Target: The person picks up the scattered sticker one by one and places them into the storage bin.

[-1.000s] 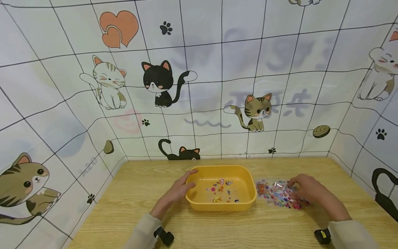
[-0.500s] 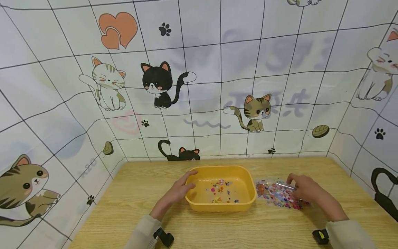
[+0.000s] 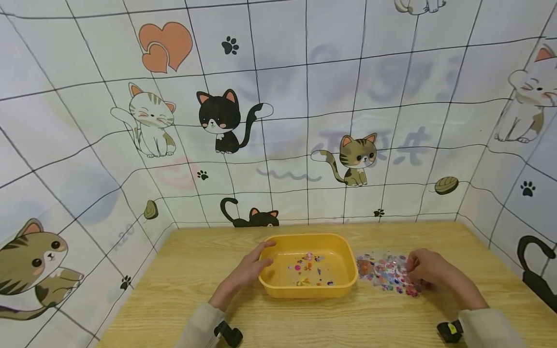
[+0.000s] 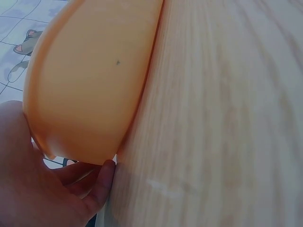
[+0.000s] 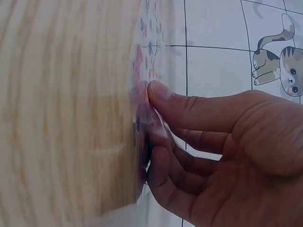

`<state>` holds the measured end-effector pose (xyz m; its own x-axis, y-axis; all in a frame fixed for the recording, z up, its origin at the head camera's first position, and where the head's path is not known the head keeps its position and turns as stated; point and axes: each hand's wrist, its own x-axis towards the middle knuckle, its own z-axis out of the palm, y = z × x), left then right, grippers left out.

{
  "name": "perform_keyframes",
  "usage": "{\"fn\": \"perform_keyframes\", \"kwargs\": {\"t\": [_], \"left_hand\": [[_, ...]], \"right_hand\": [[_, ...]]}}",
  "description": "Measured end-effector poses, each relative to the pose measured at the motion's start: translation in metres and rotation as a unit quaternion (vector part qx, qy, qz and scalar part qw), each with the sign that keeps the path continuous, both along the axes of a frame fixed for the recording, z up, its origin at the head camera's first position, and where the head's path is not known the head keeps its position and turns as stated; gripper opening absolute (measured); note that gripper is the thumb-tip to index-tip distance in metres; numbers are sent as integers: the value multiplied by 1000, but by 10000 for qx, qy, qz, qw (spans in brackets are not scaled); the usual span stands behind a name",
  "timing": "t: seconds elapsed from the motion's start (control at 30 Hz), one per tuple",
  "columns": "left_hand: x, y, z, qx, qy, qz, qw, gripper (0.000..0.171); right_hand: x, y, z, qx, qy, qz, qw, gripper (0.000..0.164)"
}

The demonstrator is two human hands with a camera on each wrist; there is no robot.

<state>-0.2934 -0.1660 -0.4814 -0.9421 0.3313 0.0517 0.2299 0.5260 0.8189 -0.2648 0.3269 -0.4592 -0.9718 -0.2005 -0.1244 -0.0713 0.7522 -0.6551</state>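
My left hand (image 3: 247, 268) holds the left end of a yellow plastic tub (image 3: 308, 292), thumb over its rim and other fingers bent against the outer wall. My right hand (image 3: 431, 267) pinches the right end of a clear plastic packet (image 3: 388, 273), thumb on top and fingertips at its edge.

The packet lies flat just to the right of the tub, crowded with tiny multicoloured pieces; I can't tell if all of them are inside it. An orange-brown patch (image 3: 365, 267) shows at its left end. The tub stands upright, with small bright decorations (image 3: 309, 267) scattered over its floor, a pink round one (image 3: 298, 267) among them and yellow ones nearer me.

Everything rests on a wood-grain table (image 3: 304, 321). I wear light sleeves, the left (image 3: 197, 323) and the right (image 3: 491, 326), each with a small black device at the wrist.

Beyond the table's far edge rises a white gridded wall covering (image 3: 283, 140) printed with cats, paw prints and, at the far left, orange hearts (image 3: 165, 46).
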Motion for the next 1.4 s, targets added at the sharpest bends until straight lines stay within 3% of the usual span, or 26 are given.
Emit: {"fn": "perform_keyframes", "kwargs": {"t": [0.23,0.43,0.77,1.07,1.4], "left_hand": [[1,-1,-1,22,43,0,10000,48],[2,-1,-1,-9,43,-39,10000,47],[2,-2,3,107,42,-106,9999,48],[1,-1,2,52,65,-96,9999,49],[0,0,0,-30,80,-34,10000,36]], "right_hand": [[-5,5,0,122,280,37,9995,6],[-5,8,8,272,600,126,9977,14],[2,6,19,-54,1210,343,9920,19],[3,5,22,-281,1440,102,9891,23],[7,0,35,-358,1859,-164,9818,23]]}}
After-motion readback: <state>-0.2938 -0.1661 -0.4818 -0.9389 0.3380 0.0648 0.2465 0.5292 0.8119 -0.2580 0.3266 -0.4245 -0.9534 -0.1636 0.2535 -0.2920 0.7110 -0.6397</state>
